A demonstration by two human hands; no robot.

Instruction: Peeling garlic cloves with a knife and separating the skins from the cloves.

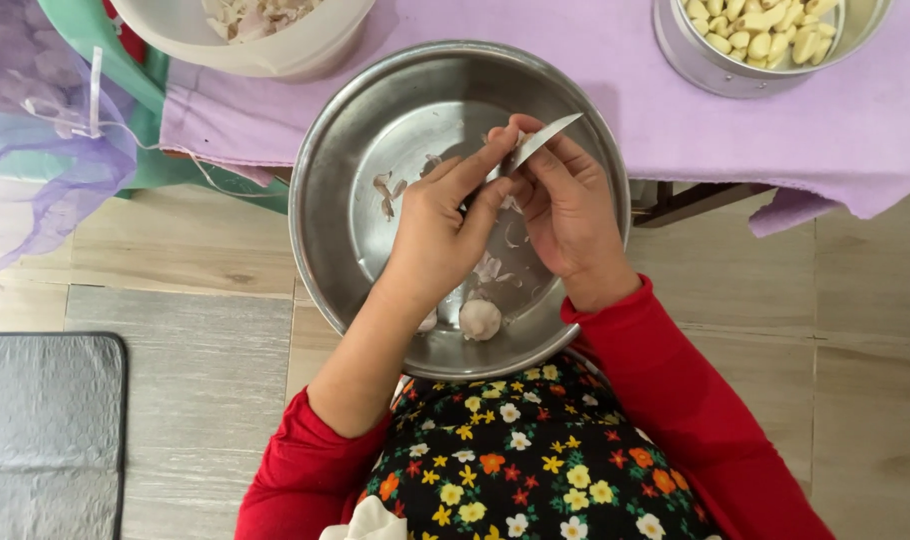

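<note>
A wide steel bowl (355, 150) rests on my lap, with garlic skins and a whole garlic bulb (480, 318) lying at its near side. Over the bowl, my right hand (565, 215) grips a small knife (545, 138), blade pointing up and to the right. My left hand (445, 225) pinches a garlic clove against the blade; my fingers hide most of the clove. Both hands touch each other above the bowl's middle.
A steel pot of peeled garlic cloves (765, 30) stands at the back right on a lilac cloth (615, 60). A white tub of garlic skins (255, 30) sits at the back left. A purple mesh bag (35, 130) hangs left; a grey mat (45, 430) lies on the floor.
</note>
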